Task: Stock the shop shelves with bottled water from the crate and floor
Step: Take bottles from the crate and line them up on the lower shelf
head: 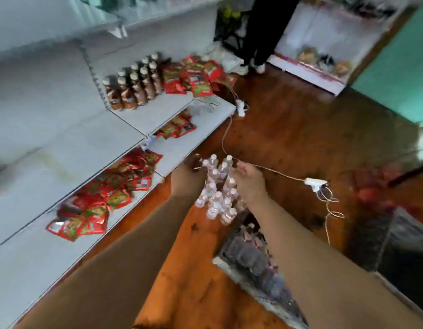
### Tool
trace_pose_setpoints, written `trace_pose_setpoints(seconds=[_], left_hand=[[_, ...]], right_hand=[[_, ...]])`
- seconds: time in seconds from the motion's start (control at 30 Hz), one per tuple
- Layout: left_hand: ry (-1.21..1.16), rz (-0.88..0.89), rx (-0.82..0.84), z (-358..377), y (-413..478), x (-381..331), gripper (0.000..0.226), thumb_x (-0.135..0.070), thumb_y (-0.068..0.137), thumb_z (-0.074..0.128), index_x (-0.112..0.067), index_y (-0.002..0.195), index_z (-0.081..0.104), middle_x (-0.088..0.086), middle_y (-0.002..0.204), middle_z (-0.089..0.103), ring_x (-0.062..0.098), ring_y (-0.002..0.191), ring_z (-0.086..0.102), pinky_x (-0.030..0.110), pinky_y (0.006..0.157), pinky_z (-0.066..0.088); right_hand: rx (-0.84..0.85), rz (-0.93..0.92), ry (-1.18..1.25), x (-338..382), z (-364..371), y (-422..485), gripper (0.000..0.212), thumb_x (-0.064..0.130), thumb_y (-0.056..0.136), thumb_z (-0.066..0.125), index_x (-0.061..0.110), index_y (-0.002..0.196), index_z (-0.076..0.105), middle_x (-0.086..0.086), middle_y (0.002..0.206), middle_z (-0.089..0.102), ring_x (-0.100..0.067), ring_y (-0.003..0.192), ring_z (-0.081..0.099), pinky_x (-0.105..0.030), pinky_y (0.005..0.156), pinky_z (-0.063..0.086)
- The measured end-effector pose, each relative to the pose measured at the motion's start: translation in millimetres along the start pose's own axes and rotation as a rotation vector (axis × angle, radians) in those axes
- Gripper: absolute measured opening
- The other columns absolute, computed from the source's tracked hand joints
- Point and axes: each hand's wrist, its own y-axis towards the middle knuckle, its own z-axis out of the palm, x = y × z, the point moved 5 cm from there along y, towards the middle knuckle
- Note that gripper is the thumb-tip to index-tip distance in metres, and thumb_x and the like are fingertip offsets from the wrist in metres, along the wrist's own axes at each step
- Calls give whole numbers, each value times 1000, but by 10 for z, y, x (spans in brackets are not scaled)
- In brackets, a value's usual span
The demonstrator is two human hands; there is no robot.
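A tight cluster of small clear water bottles (217, 193) with white caps hangs between my hands, over the brown floor and the near end of a dark crate (253, 260). My left hand (185, 178) grips the cluster's far left side, fingers curled over the bottle tops. On the far right side, my right hand (249, 181) has its fingers curled on a bottle neck. More bottles with red labels lie inside the crate, blurred. The white shop shelves (70, 148) run along the left.
Red snack packets (99, 198) lie on the lower shelf, and brown bottles (132, 86) with more red packets stand further back. A white cable with a power strip (315, 182) crosses the floor to the right of the bottles. A person in dark trousers (258, 36) stands at the back.
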Motion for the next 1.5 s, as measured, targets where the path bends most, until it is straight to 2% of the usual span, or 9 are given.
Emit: trace_pose_setpoints(seconds=[0.2,0.27,0.5,0.73,0.87,1.03,1.17,1.33,1.5], left_hand=[[-14,43,267,1992,-758,-559,36,-13,83,61,-11,119,61,6,112,67,24,107,60,36,97,46],[52,75,365,2579,-967,-613,35,-15,84,61,-12,119,61,3,110,66,18,106,60,28,96,44],[239,5,691,4283,-1362,22,38,-18,91,56,-15,128,53,1,119,61,12,97,53,26,85,42],[404,-223,839,5408,-1375,1579,35,-12,88,59,-9,123,56,8,114,63,23,98,59,33,89,48],[416,-394,820,5791,-1284,2656,35,-3,88,55,-6,123,54,15,119,60,23,92,58,33,90,46],[465,-565,834,6068,-1435,3789,40,-2,94,45,-5,134,41,5,106,53,13,73,50,19,60,38],[407,-623,806,6222,-1535,4140,44,-7,95,46,-7,138,36,11,127,49,23,102,52,22,72,40],[293,-632,839,6310,-1555,4195,14,-10,96,45,-11,111,47,-1,88,57,-5,62,52,0,44,39],[151,-658,889,6264,-1538,4130,31,-15,93,52,-16,124,46,8,114,57,7,83,56,9,53,45]], right_hand=[[-203,190,28,-1338,-1918,-135,41,27,90,57,13,128,53,-6,130,56,-22,119,53,-33,102,41],[-246,254,29,-1780,-2359,-184,43,29,91,55,14,130,50,-5,134,53,-21,123,50,-33,105,38],[-329,565,136,-3531,-3078,-228,43,24,93,54,11,133,46,-8,136,51,-24,121,51,-25,88,43],[-241,833,192,-5242,-2553,-79,44,22,95,51,11,136,43,-11,137,50,-23,98,58,-28,72,44],[-83,877,218,-6041,-1942,152,44,22,92,57,11,133,45,-14,132,52,-29,110,56,-37,91,48],[55,932,138,-6867,-1403,246,54,26,90,59,11,137,39,-11,138,48,-27,121,50,-31,96,40],[-7,989,327,-7155,-1041,224,48,12,85,64,11,129,42,-10,122,56,-21,104,53,-42,100,44],[-75,981,484,-7293,-853,317,34,9,86,61,20,118,54,2,110,63,-19,103,60,-40,95,48],[-161,964,468,-7241,-960,353,30,16,82,66,18,110,58,0,109,67,-17,99,63,-39,91,51]])
